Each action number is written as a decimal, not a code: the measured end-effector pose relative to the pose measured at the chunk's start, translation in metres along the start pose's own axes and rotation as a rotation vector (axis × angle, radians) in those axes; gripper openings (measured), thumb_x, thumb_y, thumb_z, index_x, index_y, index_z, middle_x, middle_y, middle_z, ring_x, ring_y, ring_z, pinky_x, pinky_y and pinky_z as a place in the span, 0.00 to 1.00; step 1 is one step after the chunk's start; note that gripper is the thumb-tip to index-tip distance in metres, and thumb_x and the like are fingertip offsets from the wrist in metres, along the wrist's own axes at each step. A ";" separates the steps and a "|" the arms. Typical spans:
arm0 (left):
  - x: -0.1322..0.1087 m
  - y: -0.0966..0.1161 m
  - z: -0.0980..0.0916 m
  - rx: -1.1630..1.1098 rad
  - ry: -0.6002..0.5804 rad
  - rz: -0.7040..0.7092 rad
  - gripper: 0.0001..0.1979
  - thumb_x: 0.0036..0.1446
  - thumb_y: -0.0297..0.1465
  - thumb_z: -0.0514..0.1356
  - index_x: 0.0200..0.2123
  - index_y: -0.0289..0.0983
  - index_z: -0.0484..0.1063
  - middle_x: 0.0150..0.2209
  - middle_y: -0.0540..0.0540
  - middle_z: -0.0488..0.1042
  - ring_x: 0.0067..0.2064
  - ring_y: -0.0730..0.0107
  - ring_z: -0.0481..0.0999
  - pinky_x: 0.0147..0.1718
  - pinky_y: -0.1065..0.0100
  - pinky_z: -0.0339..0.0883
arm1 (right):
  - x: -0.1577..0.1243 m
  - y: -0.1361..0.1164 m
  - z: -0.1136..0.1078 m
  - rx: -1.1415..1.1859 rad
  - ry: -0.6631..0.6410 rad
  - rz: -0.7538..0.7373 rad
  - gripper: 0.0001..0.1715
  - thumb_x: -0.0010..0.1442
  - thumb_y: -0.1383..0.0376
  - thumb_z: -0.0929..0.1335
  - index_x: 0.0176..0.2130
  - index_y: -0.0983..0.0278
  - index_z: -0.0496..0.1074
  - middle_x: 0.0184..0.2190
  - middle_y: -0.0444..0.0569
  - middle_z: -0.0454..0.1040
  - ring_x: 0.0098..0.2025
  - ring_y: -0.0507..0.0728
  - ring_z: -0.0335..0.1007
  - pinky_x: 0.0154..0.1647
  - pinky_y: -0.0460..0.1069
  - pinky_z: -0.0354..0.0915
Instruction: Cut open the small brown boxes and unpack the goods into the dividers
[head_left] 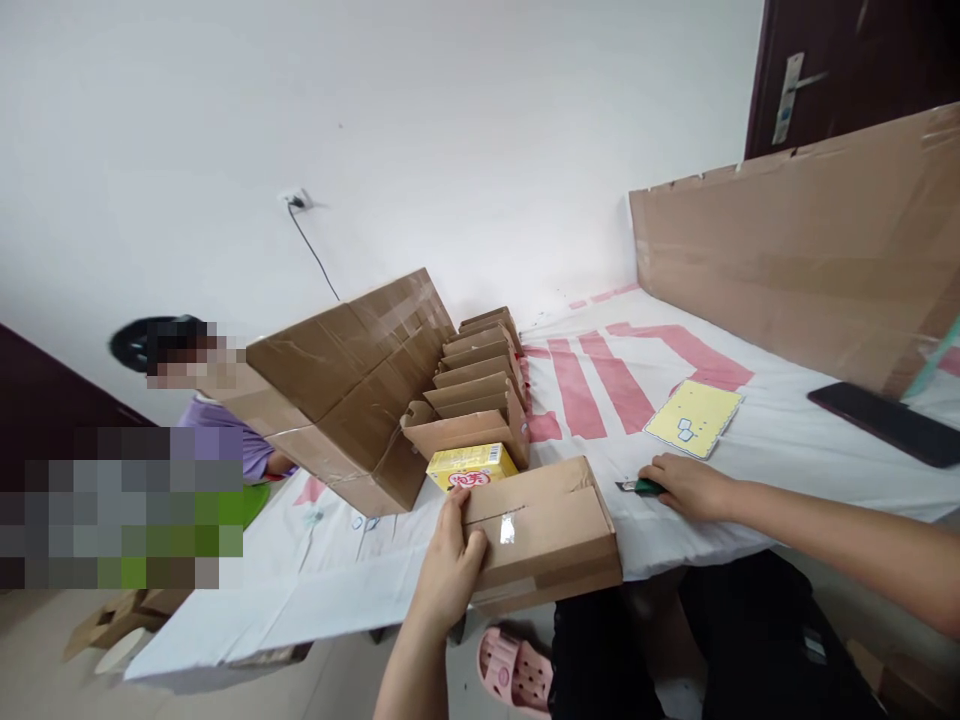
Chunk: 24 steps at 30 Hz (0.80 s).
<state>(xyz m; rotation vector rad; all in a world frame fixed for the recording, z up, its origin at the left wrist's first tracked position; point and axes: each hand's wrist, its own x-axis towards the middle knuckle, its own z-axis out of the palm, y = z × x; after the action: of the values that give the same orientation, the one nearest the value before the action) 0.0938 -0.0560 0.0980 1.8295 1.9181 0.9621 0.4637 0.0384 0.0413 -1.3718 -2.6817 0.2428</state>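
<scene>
Close to the table's front edge lies a closed brown cardboard box (pixel 555 515), with a short strip of clear tape on its top. My left hand (pixel 450 560) grips its left end, thumb on top. To the right of the box, my right hand (pixel 690 485) is closed around a green utility knife (pixel 646 487), held low over the white cloth with its blade end pointing left. Behind the box sits a small yellow printed carton (pixel 472 465), partly hidden by it.
A row of open cardboard cartons (pixel 480 385) runs back beside a large cardboard box (pixel 352 390). On the right are a yellow card (pixel 694 415), a black phone (pixel 889 422) and an upright cardboard panel (pixel 795 250). Another person (pixel 225 430) is at the far left.
</scene>
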 end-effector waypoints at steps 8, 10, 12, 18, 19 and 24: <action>0.000 -0.002 0.001 -0.029 0.017 0.006 0.25 0.53 0.32 0.51 0.56 0.37 0.62 0.61 0.39 0.65 0.63 0.54 0.62 0.63 0.50 0.53 | 0.046 -0.089 -0.074 0.245 0.376 -0.289 0.11 0.63 0.68 0.65 0.44 0.65 0.75 0.42 0.53 0.77 0.47 0.59 0.71 0.50 0.54 0.65; 0.000 -0.004 0.001 -0.032 0.024 0.011 0.25 0.53 0.32 0.51 0.56 0.37 0.62 0.60 0.39 0.65 0.63 0.54 0.62 0.63 0.50 0.53 | 0.056 -0.121 -0.078 0.281 0.341 -0.412 0.10 0.62 0.69 0.66 0.43 0.65 0.75 0.41 0.52 0.78 0.45 0.58 0.71 0.49 0.52 0.65; 0.000 -0.005 0.002 -0.032 0.027 0.015 0.25 0.53 0.32 0.51 0.56 0.37 0.62 0.60 0.39 0.65 0.63 0.54 0.62 0.63 0.50 0.53 | 0.065 -0.148 -0.075 0.244 0.273 -0.464 0.10 0.61 0.68 0.67 0.43 0.66 0.75 0.41 0.52 0.77 0.44 0.58 0.71 0.47 0.52 0.65; 0.000 -0.003 0.002 -0.017 0.018 0.031 0.25 0.53 0.31 0.50 0.56 0.35 0.61 0.61 0.37 0.64 0.64 0.55 0.61 0.64 0.51 0.51 | 0.083 -0.178 -0.060 0.102 0.182 -0.438 0.07 0.62 0.67 0.67 0.36 0.67 0.76 0.38 0.53 0.75 0.43 0.59 0.70 0.42 0.51 0.63; 0.000 -0.002 0.002 -0.016 0.012 0.028 0.25 0.53 0.31 0.50 0.56 0.34 0.61 0.61 0.37 0.64 0.64 0.55 0.61 0.64 0.51 0.51 | 0.084 -0.177 -0.059 0.105 0.195 -0.449 0.07 0.62 0.67 0.67 0.36 0.67 0.75 0.38 0.53 0.75 0.43 0.59 0.69 0.42 0.51 0.63; 0.000 0.001 0.001 -0.018 0.003 -0.003 0.25 0.53 0.32 0.50 0.55 0.34 0.62 0.60 0.37 0.65 0.63 0.55 0.62 0.64 0.50 0.52 | 0.078 -0.170 -0.058 0.175 0.257 -0.458 0.06 0.63 0.68 0.65 0.37 0.67 0.73 0.39 0.52 0.73 0.40 0.57 0.68 0.41 0.50 0.62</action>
<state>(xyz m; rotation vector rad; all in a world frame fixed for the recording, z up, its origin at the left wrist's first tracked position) 0.0951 -0.0558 0.0983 1.8161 1.9071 0.9783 0.2937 0.0088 0.1343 -0.6629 -2.5904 0.2274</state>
